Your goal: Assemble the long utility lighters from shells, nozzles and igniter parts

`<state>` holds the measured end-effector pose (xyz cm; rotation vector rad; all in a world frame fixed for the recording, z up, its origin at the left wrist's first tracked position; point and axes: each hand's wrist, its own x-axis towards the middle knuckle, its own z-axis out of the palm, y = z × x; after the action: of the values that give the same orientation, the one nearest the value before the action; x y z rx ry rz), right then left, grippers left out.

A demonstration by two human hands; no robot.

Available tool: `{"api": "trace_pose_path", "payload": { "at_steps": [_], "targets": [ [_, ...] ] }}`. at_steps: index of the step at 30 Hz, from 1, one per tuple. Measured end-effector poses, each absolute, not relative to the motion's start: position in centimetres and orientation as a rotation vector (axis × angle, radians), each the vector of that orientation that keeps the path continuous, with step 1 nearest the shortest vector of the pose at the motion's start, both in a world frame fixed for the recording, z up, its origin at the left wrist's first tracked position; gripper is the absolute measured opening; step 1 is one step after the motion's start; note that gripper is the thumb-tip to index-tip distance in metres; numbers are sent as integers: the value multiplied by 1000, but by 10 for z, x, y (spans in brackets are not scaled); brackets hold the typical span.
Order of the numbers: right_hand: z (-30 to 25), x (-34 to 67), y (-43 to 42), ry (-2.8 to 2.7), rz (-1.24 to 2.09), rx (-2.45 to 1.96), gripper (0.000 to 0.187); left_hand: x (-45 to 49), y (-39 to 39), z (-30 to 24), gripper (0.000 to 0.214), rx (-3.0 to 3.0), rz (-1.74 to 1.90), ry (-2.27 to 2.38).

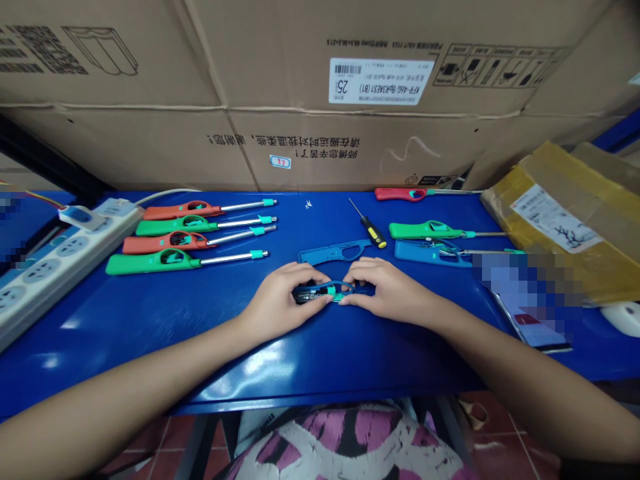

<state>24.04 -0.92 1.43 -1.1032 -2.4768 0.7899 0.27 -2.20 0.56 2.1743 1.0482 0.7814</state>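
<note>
Between my hands, low over the blue table, is an opened blue lighter body (314,294) with black inner parts and a small green piece. My left hand (278,299) is closed around its left end, fingers on the far side and thumb on the near side. At the other end my right hand (383,287) pinches near the green piece and partly hides it. Just beyond my fingers lies a separate blue casing half (325,254). A yellow and black screwdriver (375,233) rests behind my right hand.
On the left, several orange and green long-necked lighters (173,225) lie in a row beside a white power strip (45,267). Red, green and blue lighters (425,231) are at right, near a phone (533,320) and a yellow-taped carton (565,220). Large cardboard boxes (280,80) wall the back.
</note>
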Motion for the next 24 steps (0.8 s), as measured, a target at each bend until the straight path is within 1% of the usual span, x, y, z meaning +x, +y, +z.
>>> {"api": "trace_pose_path", "payload": {
  "at_steps": [4, 10, 24],
  "targets": [
    [15, 240, -10, -2500, 799, -1080, 14, 2, -20, 10, 16, 2065, 707, 1061],
    [18, 241, -12, -2542, 762, -1094, 14, -2, -16, 11, 33, 1963, 717, 980],
    [16, 237, -15, -2466, 745, -1179, 12, -3, -13, 4, 26, 2098, 762, 992]
  ]
}}
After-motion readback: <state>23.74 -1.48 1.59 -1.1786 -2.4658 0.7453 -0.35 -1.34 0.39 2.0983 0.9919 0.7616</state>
